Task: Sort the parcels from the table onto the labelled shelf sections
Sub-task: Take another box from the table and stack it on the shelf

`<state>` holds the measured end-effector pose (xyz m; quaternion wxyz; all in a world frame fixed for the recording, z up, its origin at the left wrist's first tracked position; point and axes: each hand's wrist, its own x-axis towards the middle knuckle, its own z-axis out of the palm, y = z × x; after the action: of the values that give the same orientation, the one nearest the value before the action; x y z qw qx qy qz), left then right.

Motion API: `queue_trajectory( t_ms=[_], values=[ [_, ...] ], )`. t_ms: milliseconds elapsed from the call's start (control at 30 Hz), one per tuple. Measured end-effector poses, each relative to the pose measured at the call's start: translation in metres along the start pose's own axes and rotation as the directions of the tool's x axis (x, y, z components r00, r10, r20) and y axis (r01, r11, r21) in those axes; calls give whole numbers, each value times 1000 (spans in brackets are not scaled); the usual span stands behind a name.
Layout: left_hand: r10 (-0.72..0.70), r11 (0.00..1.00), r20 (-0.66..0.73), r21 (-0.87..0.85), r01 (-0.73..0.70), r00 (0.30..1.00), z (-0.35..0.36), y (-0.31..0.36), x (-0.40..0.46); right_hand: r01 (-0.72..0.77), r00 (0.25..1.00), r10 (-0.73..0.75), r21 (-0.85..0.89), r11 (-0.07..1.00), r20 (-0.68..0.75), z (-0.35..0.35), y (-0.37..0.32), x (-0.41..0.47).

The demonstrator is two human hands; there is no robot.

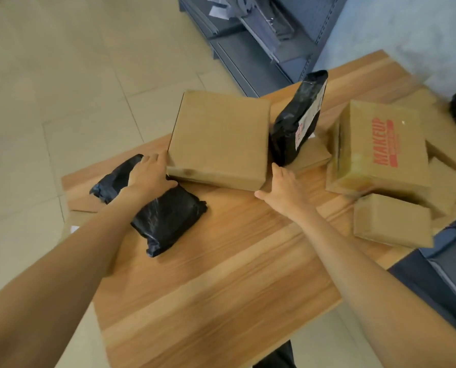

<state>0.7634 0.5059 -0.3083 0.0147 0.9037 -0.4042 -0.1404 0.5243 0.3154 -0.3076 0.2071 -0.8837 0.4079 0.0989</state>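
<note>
Flat box on counter, likely stiff and light (cardboard, smooth sides); left hand and right hand flanking near corners, fingers straight, unclamped; best gripped by opposite edges.

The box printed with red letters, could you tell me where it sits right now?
The red-lettered box sits at the table's right side, atop other cartons, right of the upright black pouch.

Flat box mid-table, wrapped parcel at its left, upright pouch and stacked boxes right.
</note>
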Motion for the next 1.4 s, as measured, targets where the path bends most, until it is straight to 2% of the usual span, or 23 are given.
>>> queue_trajectory(
  t_ms=[100, 167, 267, 433, 667, 800, 1000, 1067, 1167, 1267, 1333, 1400],
  values=[
    [-75, 984, 43, -158, 81, 996, 11, -10, 14, -92, 996, 89, 192, 977, 25, 9, -6, 6],
    [-93, 960, 52, -261, 103, 994, 17, -14, 20, -99, 995, 96, 261, 960, 23, 14, -11, 9],
    [-81, 933, 25, -350, 84, 996, 23, -13, 24, -76, 996, 83, 264, 962, -15, 21, -18, 8],
    [-102, 920, -21, -382, 86, 995, 21, -7, 20, -57, 990, 88, 261, 964, -109, 21, -23, 3],
    [-81, 888, -85, -458, 33, 993, -22, -7, -4, 15, 989, 34, 321, 947, -147, -10, -30, -18],
    [-100, 870, -79, -490, 49, 992, -56, -5, -22, 125, 977, -21, 484, 866, -214, -39, -40, -38],
    [-90, 804, -200, -593, -47, 976, -109, 1, -52, 247, 937, 26, 715, 654, -347, -94, -61, -67],
    [-92, 748, -213, -659, -74, 973, -127, 4, -60, 300, 911, 58, 754, 585, -408, -113, -70, -75],
    [-86, 672, -231, -732, -115, 969, -154, 9, -72, 358, 869, 93, 748, 560, -486, -142, -79, -82],
    [-81, 630, -257, -762, -151, 963, -176, 16, -83, 378, 828, 123, 706, 599, -548, -166, -85, -86],
    [-76, 697, -336, -691, -191, 939, -187, 21, -90, 348, 820, 137, 674, 651, -556, -181, -87, -88],
    [10, 794, -441, -542, -275, 898, -196, 30, -100, 291, 814, 163, 635, 716, -557, -196, -88, -88]
  ],
)
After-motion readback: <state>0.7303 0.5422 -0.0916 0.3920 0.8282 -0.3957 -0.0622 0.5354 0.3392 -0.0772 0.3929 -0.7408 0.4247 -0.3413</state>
